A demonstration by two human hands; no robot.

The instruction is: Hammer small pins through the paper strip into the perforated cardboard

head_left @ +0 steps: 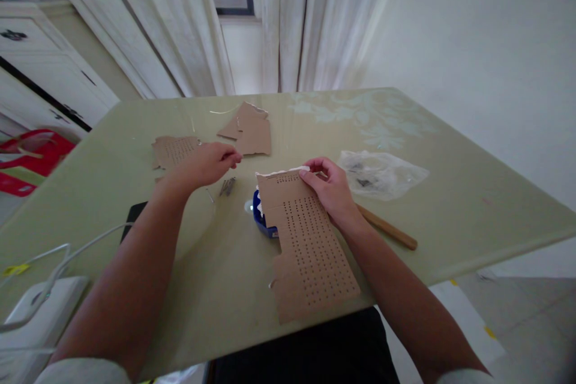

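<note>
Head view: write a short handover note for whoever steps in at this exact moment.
Left hand: fingertips pinched just above the small pile of nails; whether it holds one is unclear.
Right hand: grips the top edge of the perforated cardboard sheet, which lies over a blue container.
Wooden stick and plastic bag to the right.
Two more cardboard pieces lie farther back.
</note>
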